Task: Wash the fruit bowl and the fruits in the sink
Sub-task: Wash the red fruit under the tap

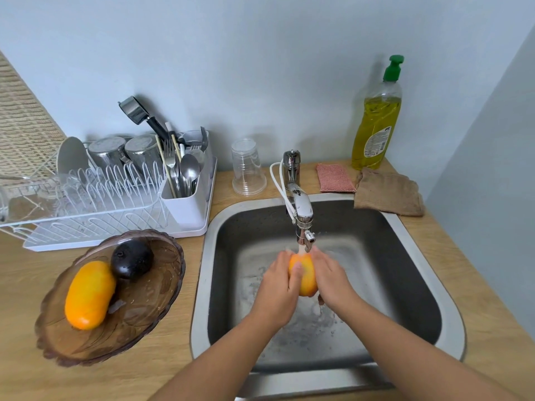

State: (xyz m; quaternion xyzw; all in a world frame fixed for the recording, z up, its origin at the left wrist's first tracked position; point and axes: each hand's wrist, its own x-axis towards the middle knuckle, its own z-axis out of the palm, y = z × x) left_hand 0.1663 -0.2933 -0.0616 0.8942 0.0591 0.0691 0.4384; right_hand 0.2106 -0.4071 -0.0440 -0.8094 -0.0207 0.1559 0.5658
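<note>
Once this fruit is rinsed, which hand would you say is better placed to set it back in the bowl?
Left hand, probably: the bowl sits on the counter left of the sink.

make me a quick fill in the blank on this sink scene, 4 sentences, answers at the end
1. Both hands, the left hand and the right hand, hold an orange fruit under the running ____.
2. The brown glass bowl holds an orange fruit and a ____ coloured one.
3. The soap bottle has a ____ pump cap.
4. The clear plastic cup stands ____ on the counter.

Answers: tap; dark purple; green; upside down
</note>
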